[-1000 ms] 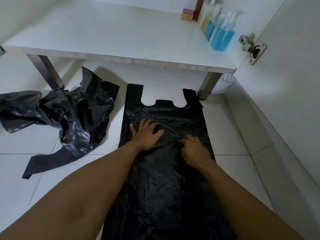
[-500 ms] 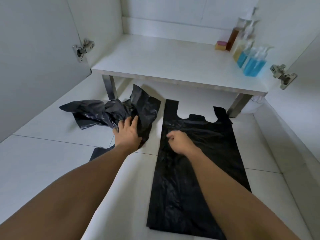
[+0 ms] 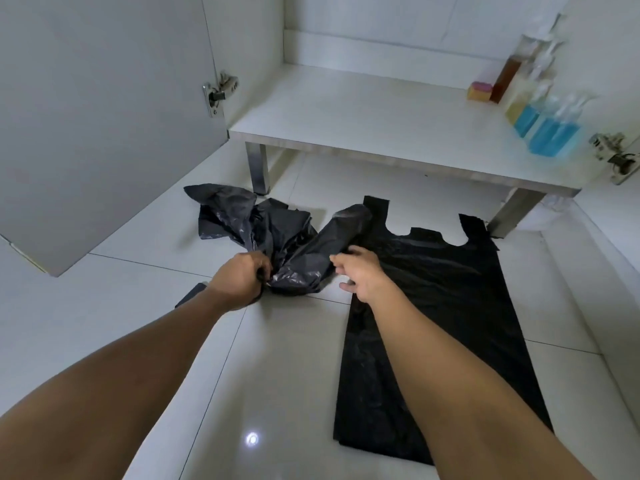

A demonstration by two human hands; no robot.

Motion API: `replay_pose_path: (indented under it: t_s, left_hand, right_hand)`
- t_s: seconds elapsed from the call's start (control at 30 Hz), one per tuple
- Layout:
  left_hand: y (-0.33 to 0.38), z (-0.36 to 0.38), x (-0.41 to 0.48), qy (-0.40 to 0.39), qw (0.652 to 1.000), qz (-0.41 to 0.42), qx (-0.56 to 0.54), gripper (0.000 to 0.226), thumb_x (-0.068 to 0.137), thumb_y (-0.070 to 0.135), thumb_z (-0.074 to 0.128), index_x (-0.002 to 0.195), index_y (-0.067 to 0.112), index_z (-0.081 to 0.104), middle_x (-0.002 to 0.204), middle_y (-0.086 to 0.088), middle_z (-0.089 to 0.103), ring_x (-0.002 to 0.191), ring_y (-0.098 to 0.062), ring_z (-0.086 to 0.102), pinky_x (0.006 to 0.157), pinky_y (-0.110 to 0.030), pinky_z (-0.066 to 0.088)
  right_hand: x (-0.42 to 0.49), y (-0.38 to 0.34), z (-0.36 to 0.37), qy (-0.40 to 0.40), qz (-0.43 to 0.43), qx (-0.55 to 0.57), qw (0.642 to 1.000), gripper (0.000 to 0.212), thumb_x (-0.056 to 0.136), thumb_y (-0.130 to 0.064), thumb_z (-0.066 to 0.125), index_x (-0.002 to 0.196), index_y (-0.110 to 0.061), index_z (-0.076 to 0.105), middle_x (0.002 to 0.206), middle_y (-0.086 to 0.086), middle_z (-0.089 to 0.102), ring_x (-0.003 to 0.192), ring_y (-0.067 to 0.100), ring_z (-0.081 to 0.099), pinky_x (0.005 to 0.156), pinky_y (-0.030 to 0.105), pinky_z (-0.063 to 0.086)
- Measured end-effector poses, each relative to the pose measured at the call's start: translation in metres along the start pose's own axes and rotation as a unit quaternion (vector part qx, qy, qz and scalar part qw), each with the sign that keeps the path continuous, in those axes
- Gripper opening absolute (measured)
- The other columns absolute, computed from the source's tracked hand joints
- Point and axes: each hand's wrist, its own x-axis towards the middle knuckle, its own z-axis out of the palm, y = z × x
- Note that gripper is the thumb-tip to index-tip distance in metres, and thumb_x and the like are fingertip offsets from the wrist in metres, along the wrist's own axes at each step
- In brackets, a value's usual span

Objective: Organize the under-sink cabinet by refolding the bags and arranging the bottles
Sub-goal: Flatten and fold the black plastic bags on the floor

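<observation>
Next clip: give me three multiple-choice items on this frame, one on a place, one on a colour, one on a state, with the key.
1. Where do the bottles stand?
A) on the floor tiles
B) at the right end of the cabinet shelf
C) hanging on the door

2. What colour are the two plastic bags?
A) black
B) white
C) blue

3. What is the left hand doing?
A) lying flat on a tile
B) holding a bottle
C) gripping the crumpled bag

Key: 1 B, they cluster beside the sponge at the shelf's right end. 2 A, crumpled bag and flat bag are both black. 3 C, its fingers curl round bunched plastic.
</observation>
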Motion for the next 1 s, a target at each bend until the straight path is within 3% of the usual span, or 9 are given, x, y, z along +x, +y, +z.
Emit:
replay_pose_path:
  t_s: [0.13,0.3,0.4,0.53,0.6,0.67,0.77,0.87,1.0]
  left_hand:
    - [-0.003,-0.015,0.005,0.085,0.991,0.081,0.061,0.041,0.061,-0.012,0.068,0.065,0.028,0.060,0.096,0.003,0.072,0.090,-0.024,0.064,0.080,-0.040,0.053]
    - [0.025,-0.035,0.010,0.250,0.947,0.140,0.145,0.023,0.069,-0.005,0.071,0.064,0.015,0.059,0.127,-0.006,0.062,0.118,-0.035,0.048,0.100,-0.058,0.037]
    - [0.042,-0.046,0.017,0.342,0.924,0.122,0.116,0.018,0.078,-0.001,0.067,0.076,0.013,0.055,0.135,-0.011,0.054,0.120,-0.036,0.043,0.103,-0.058,0.034]
    - [0.073,-0.050,0.025,0.416,0.906,-0.008,-0.074,0.016,0.083,0.012,0.058,0.092,0.022,0.052,0.133,-0.005,0.049,0.117,-0.017,0.045,0.103,-0.031,0.033]
    - [0.082,-0.047,0.031,0.401,0.855,-0.086,-0.317,0.015,0.075,0.023,0.056,0.085,0.030,0.046,0.108,0.000,0.050,0.098,-0.005,0.047,0.094,-0.021,0.035]
    - [0.083,-0.042,0.043,0.323,0.713,-0.193,-0.591,0.029,0.066,0.043,0.059,0.085,0.024,0.050,0.096,0.000,0.053,0.092,-0.017,0.056,0.098,-0.031,0.042]
    - [0.103,-0.035,0.038,0.120,0.682,-0.317,-0.648,0.070,0.083,0.073,0.038,0.114,0.015,0.061,0.124,-0.010,0.066,0.114,-0.033,0.063,0.105,-0.050,0.047]
    - [0.130,-0.041,0.025,-0.060,0.631,-0.280,-0.721,0.110,0.069,0.099,0.021,0.120,0.014,0.069,0.115,-0.021,0.072,0.109,-0.040,0.066,0.090,-0.055,0.051]
    - [0.142,-0.042,0.029,-0.091,0.658,-0.261,-0.701,0.090,0.078,0.089,0.042,0.121,0.015,0.070,0.119,-0.018,0.071,0.109,-0.038,0.067,0.097,-0.054,0.050]
  right_hand:
    - [-0.004,-0.010,0.005,-0.021,-0.059,-0.102,0.993,0.041,0.086,-0.029,0.076,0.123,-0.016,0.062,0.109,-0.002,0.065,0.099,0.015,0.061,0.087,0.038,0.053]
    - [-0.005,-0.027,0.009,0.200,-0.240,-0.152,0.938,0.082,0.083,-0.058,0.068,0.150,-0.024,0.037,0.155,0.002,0.035,0.141,0.025,0.038,0.111,0.051,0.040]
    - [-0.016,-0.046,0.003,0.081,-0.233,-0.233,0.941,0.090,0.077,-0.079,0.056,0.148,-0.027,0.041,0.157,-0.003,0.036,0.144,0.023,0.036,0.116,0.053,0.031]
    - [-0.039,-0.059,0.002,-0.146,-0.049,-0.183,0.971,0.105,0.068,-0.086,0.060,0.151,-0.025,0.040,0.154,0.003,0.041,0.140,0.028,0.038,0.113,0.044,0.029]
    - [-0.043,-0.054,0.006,-0.186,-0.006,-0.142,0.972,0.113,0.058,-0.088,0.066,0.150,-0.028,0.041,0.150,0.002,0.045,0.136,0.029,0.043,0.114,0.046,0.032]
    - [-0.046,-0.051,0.005,-0.168,-0.010,-0.137,0.976,0.103,0.057,-0.085,0.070,0.140,-0.027,0.053,0.135,0.000,0.059,0.120,0.026,0.056,0.107,0.045,0.043]
    - [-0.043,-0.052,-0.008,-0.102,-0.080,-0.091,0.987,0.058,0.079,-0.057,0.076,0.126,-0.026,0.065,0.108,-0.002,0.071,0.100,0.018,0.067,0.085,0.035,0.053]
    - [-0.039,-0.054,-0.023,-0.023,-0.125,-0.025,0.992,0.034,0.085,-0.025,0.078,0.117,-0.021,0.069,0.107,0.000,0.073,0.101,0.016,0.068,0.084,0.034,0.055]
    - [-0.039,-0.060,-0.060,0.017,-0.129,0.059,0.990,0.029,0.089,-0.007,0.069,0.114,-0.020,0.067,0.109,0.005,0.071,0.102,0.023,0.068,0.086,0.040,0.056]
